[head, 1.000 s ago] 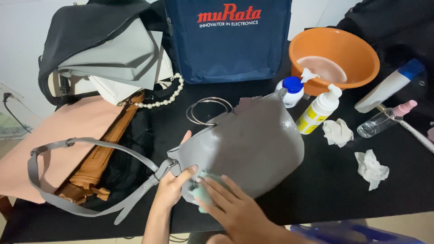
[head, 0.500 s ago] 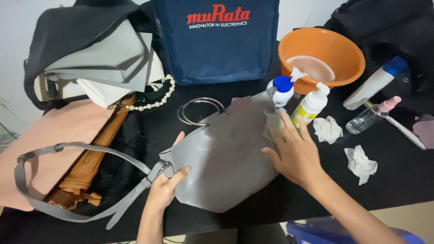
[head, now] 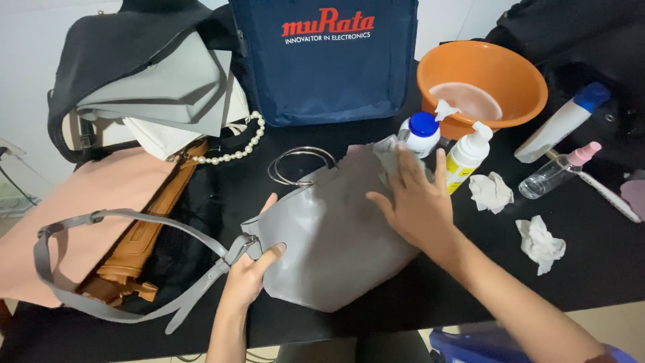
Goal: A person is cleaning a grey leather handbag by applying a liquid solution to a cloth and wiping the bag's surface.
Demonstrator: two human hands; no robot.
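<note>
A grey handbag point(head: 336, 242) lies flat on the black tabletop point(head: 591, 269), near its front edge, with its round metal handles point(head: 299, 165) pointing away and its long grey strap point(head: 114, 269) looping off to the left. The left hand point(head: 248, 275) is clamped on the bag's near left corner, where the strap joins, thumb on top. The right hand point(head: 413, 202) lies open and flat, fingers spread, pressing a small pale cloth point(head: 390, 154) against the bag's upper right corner.

Just beyond that corner stand a white jar with a blue lid point(head: 422, 133) and a white pump bottle point(head: 467, 156), both very near the fingertips. As a judgement, a wide sweep of the right hand could knock either one over, and the pump bottle, being tall and narrow, looks the likelier to tip, perhaps onto the bag. The bag's smooth surface may also slide if the left hand loosens.

Behind these sits an orange basin point(head: 484, 81). To the right lie two crumpled tissues point(head: 490, 191), a clear spray bottle with a pink cap point(head: 554, 171) and a white tube with a blue cap point(head: 561, 121). At the left are a tan bag point(head: 141, 235), a pink bag point(head: 87, 195), a pearl strand point(head: 232, 151) and a navy tote point(head: 322, 60).
</note>
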